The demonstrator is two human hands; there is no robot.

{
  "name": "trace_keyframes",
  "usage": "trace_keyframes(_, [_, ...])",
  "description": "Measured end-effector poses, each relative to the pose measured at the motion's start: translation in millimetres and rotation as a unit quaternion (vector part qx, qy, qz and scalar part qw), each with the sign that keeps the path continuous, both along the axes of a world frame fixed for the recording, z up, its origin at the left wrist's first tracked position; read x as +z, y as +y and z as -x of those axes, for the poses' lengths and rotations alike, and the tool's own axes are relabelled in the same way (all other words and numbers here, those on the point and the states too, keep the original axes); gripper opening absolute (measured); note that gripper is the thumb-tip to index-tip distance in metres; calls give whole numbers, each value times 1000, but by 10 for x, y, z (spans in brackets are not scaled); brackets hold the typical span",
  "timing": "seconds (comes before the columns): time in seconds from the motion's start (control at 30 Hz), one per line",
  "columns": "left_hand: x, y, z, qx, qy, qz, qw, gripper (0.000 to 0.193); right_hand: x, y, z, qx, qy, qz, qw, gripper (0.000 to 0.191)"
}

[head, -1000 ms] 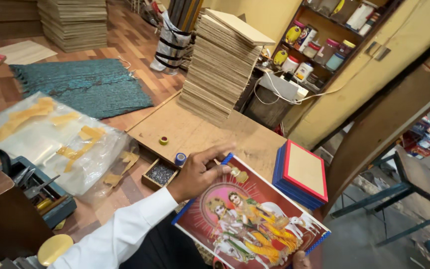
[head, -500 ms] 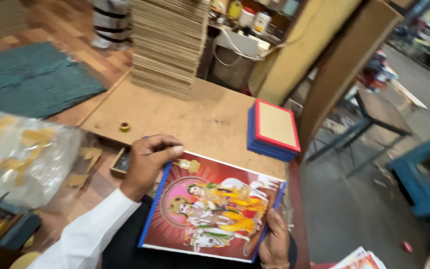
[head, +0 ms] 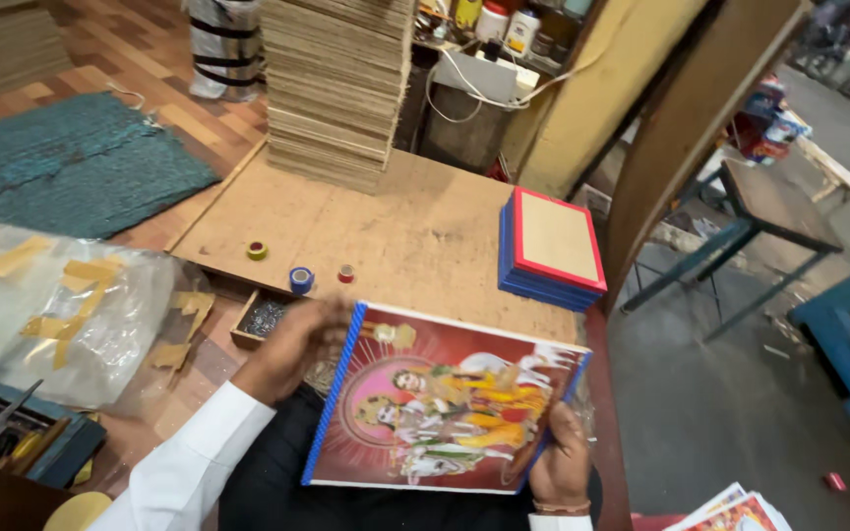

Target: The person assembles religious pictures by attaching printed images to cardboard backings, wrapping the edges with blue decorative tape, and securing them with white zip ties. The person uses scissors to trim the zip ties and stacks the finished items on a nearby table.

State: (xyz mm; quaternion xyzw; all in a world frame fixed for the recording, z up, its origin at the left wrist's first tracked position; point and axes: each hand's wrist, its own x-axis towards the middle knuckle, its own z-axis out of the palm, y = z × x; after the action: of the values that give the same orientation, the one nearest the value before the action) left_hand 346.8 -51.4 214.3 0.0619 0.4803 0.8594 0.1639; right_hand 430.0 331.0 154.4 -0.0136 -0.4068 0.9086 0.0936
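Framed picture, blue-edged, bright figure print on red ground: lower centre of the frame, tilted face-up over the person's lap. Right hand: clamped on its lower right edge, thumb over the print. Left hand, white sleeve: at the upper left edge of the frame; blurred, so whether the fingers are closed on it cannot be told. Small box of metal bits: just left of that hand. Three small tape rolls: on the wooden board, centre. Stack of blue and red frames: right of centre. Tall pile of boards: top centre. Clear plastic bag: left.
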Motion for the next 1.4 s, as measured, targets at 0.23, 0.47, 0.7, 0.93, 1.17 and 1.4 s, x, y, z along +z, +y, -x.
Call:
trace_keyframes(0.23, [-1082,447,-943,-454,-214,-196,843,60,386,139,296,-48,142,-181,972,44])
trace_keyframes(0.47, [-958,686,-697,-49,-148,-134,979,29,897,-335,148,154,206,-64,964,61])
trace_keyframes(0.7, [-541,242,-364,72,43,-46,995,47,897,-532,-120,168,-13,-133,977,52])
trace_keyframes(0.93, [-392,421,-771,-49,-74,-400,912,94,826,-780,218,164,-9,-128,978,49])
trace_keyframes(1.17, [-798,999,-830,-23,-74,-275,958,47,370,-940,435,204,-7,-142,968,40])
trace_keyframes(1.4, [-958,715,-456,44,-98,-316,943,29,-836,-864,487,159,-88,-799,573,26])
